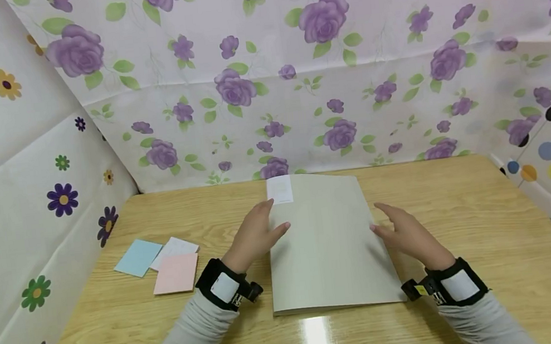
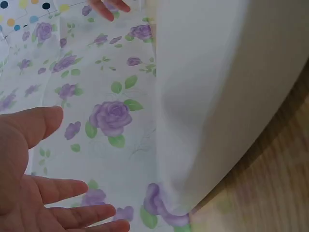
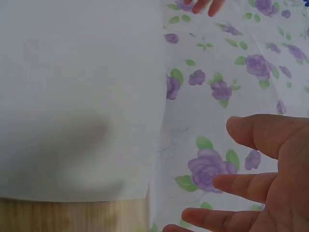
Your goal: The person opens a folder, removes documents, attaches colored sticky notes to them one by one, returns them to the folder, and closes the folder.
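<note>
A large pale cream folder or folded sheet (image 1: 328,245) lies on the wooden table, its front edge slightly lifted. In its upper left corner is a small white slip (image 1: 279,188) with faint print. My left hand (image 1: 256,233) hovers at the left edge, fingers extended and thumb apart, holding nothing. At the right edge is my right hand (image 1: 410,236), also with spread fingers and nothing in it. Whether either hand touches the cream sheet, I cannot tell. Both wrist views show the pale sheet (image 2: 203,87) beside the outstretched fingers.
To the left on the table (image 1: 462,219) lie a light blue square of paper (image 1: 138,257), a white one (image 1: 175,250) and a pink one (image 1: 176,273), the last two overlapping. Floral cloth (image 1: 290,120) stands behind the table, with patterned sheets on both sides.
</note>
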Demonstrator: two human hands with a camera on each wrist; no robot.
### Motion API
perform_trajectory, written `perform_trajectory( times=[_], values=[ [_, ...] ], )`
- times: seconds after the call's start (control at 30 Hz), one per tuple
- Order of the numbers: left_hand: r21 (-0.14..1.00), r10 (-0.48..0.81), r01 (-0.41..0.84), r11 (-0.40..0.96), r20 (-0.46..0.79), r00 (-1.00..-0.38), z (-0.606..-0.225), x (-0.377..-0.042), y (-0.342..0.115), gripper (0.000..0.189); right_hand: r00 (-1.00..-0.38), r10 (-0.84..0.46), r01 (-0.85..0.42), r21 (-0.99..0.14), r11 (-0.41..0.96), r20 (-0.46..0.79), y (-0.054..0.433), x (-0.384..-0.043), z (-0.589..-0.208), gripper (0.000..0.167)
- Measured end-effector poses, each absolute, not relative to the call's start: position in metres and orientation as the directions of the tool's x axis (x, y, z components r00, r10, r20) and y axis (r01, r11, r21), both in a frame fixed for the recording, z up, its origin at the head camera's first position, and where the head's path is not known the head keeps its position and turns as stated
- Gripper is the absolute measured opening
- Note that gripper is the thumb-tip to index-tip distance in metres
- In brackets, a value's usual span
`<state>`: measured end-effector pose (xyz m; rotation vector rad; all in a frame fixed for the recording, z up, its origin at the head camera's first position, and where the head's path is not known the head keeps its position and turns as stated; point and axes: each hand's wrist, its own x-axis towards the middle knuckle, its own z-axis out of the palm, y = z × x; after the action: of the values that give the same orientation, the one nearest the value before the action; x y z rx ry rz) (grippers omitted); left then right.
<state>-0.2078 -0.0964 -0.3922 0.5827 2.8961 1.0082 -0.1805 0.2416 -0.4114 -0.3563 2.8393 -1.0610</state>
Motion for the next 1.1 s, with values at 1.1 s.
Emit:
perform_trajectory(
  times=[1.1],
  values=[
    [0.737, 0.253, 0.141, 0.661, -0.042, -0.967, -0.434, -0.212, -0.097, 0.060, -0.981, -0.124, 0.019, -0.710, 0.704, -0.149, 0.251, -0.187, -0.441, 0.054]
  ],
)
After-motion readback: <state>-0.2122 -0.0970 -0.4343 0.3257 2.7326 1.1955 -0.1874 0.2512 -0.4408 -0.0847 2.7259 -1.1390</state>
